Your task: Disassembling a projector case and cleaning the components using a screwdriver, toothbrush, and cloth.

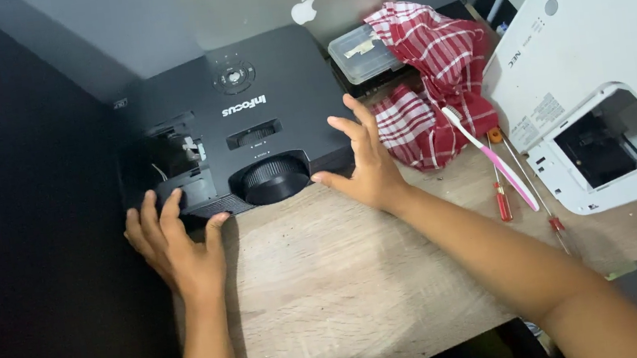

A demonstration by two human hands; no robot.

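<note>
A black projector (245, 107) lies on a pale wooden table (331, 283), its round lens facing me and a side hatch open at its left front corner. My left hand (177, 249) rests against that left front corner, fingers spread on the casing beside the open hatch. My right hand (365, 161) is flat against the projector's right front corner, fingers apart. Neither hand holds anything.
A red and white checked cloth (428, 84) lies right of the projector, with a pink and white toothbrush (490, 158) and two red-handled screwdrivers (503, 197) beside it. A white projector (604, 63) with an open hatch fills the right side. A silver laptop (288, 0) and a clear plastic box (364, 52) stand behind.
</note>
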